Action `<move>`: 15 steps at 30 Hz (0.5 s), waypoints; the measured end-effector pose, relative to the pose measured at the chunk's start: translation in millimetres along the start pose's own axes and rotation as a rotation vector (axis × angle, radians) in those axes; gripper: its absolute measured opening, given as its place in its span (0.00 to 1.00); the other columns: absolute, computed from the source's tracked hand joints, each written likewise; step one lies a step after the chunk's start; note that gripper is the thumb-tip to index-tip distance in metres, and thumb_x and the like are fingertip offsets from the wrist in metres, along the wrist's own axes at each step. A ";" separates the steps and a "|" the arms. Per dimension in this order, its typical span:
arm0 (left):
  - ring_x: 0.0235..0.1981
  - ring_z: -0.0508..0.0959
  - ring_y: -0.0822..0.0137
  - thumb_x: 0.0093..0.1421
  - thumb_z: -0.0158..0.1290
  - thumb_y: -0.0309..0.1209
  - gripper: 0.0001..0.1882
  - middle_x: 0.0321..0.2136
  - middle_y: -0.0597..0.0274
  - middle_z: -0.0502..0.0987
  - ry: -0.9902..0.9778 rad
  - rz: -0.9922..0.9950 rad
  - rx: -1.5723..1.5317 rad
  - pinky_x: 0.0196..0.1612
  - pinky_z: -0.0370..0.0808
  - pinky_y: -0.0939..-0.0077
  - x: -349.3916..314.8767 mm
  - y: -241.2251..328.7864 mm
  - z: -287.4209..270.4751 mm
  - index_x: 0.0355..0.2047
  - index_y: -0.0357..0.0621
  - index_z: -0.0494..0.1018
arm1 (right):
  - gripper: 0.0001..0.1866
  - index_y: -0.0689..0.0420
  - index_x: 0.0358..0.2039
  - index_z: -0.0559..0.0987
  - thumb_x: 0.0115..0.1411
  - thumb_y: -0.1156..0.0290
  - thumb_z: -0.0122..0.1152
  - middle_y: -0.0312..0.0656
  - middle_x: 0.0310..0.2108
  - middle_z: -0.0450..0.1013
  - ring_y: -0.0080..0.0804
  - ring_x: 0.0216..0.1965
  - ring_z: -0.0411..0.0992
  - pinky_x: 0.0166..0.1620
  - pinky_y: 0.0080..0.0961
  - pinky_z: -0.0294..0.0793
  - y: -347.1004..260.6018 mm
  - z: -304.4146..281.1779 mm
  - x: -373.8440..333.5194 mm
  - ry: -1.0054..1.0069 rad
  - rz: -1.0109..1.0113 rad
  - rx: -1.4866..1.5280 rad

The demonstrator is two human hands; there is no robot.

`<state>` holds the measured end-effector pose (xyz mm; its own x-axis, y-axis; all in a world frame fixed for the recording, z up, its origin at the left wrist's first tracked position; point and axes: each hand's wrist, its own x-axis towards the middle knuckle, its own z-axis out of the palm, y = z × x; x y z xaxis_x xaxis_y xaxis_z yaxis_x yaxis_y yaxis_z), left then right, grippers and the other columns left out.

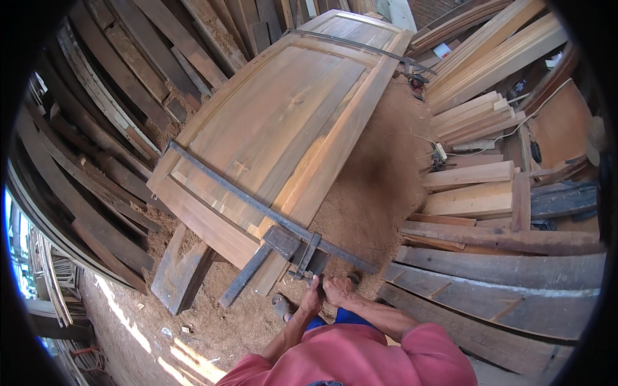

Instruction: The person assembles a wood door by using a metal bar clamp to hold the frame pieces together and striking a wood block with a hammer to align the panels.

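Observation:
A wooden panel door (pixel 270 116) lies raised off the ground, running away from me. Across its near end stretches a long metal bar clamp (pixel 238 193), its sliding jaw at the right edge close to me. My left hand (pixel 313 297) is closed at the clamp's screw end, thumb upward. Right beside it, my right hand (pixel 338 291) is closed at the same end; the fingers hide most of the handle. A dark block (pixel 281 241) and a dark bar (pixel 246 275) sit against the door's near corner, by the jaw. A second bar clamp (pixel 347 42) spans the far end.
A thick wooden beam (pixel 183 270) shows under the door's near left corner. Rough planks (pixel 116 161) lean along the left. Stacked lumber (pixel 473 186) and long boards (pixel 489 286) line the right. Sawdust (pixel 380 174) covers the ground; a white cable (pixel 515 132) runs among the right-hand wood.

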<state>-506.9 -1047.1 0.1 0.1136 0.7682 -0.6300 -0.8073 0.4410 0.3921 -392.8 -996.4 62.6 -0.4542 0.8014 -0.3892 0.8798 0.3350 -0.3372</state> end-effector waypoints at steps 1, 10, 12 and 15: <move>0.43 0.77 0.66 0.71 0.45 0.45 0.21 0.43 0.60 0.78 0.028 0.000 0.047 0.49 0.74 0.66 -1.0 -0.2 -5.8 0.49 0.39 0.72 | 0.14 0.65 0.37 0.79 0.51 0.71 0.60 0.56 0.30 0.80 0.50 0.34 0.81 0.36 0.44 0.81 -2.3 -9.6 -0.8 -0.044 -0.034 0.044; 0.34 0.77 0.66 0.70 0.45 0.52 0.27 0.38 0.63 0.79 0.380 -0.242 0.616 0.41 0.74 0.65 -22.3 26.5 16.9 0.46 0.37 0.74 | 0.17 0.62 0.30 0.83 0.46 0.61 0.67 0.58 0.31 0.79 0.55 0.37 0.80 0.39 0.47 0.77 30.7 7.9 17.8 -0.395 -0.131 0.531; 0.38 0.78 0.65 0.68 0.46 0.55 0.28 0.41 0.61 0.80 0.258 -0.219 0.485 0.44 0.73 0.63 -22.4 29.3 18.8 0.48 0.42 0.74 | 0.18 0.63 0.32 0.83 0.49 0.59 0.66 0.59 0.32 0.79 0.54 0.39 0.80 0.41 0.46 0.77 33.7 -0.9 19.1 -0.463 -0.134 0.540; 0.47 0.77 0.65 0.63 0.50 0.60 0.32 0.47 0.57 0.79 -0.008 -0.246 0.274 0.52 0.70 0.61 -35.9 37.9 -20.0 0.53 0.46 0.72 | 0.24 0.68 0.41 0.78 0.51 0.60 0.66 0.60 0.35 0.79 0.55 0.41 0.79 0.42 0.45 0.78 21.3 -21.8 9.0 -0.329 -0.121 0.326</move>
<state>-553.2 -1067.3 24.2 0.2908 0.6270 -0.7227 -0.5702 0.7202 0.3953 -375.1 -971.2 70.7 -0.6176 0.5487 -0.5634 0.7517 0.2011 -0.6282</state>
